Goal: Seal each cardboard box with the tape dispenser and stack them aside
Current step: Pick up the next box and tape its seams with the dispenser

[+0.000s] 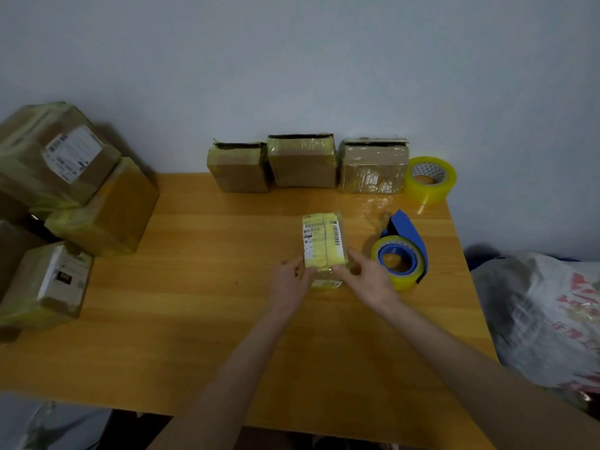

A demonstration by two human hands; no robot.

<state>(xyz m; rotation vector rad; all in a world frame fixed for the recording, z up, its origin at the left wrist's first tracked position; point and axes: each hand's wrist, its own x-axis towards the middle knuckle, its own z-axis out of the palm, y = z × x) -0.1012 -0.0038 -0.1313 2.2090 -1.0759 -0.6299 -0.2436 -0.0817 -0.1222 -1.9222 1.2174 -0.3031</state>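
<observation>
Both arms reach forward; left hand [289,280] and right hand [367,277] each have a curled grip on the near end of one small taped box [324,241], mid-tabletop [194,287]. One tape dispenser [401,254] sits just right of it. Three more boxes [238,167] [302,160] [373,165] line the wall.

The box [323,241] lies left of the tape dispenser [401,254], with three boxes [303,165], perhaps touching, behind.

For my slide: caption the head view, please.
Left hand and right hand hold a small yellow-taped cardboard box on the wooden table, blue tape dispenser beside it, three cardboard boxes along the wall.
</observation>
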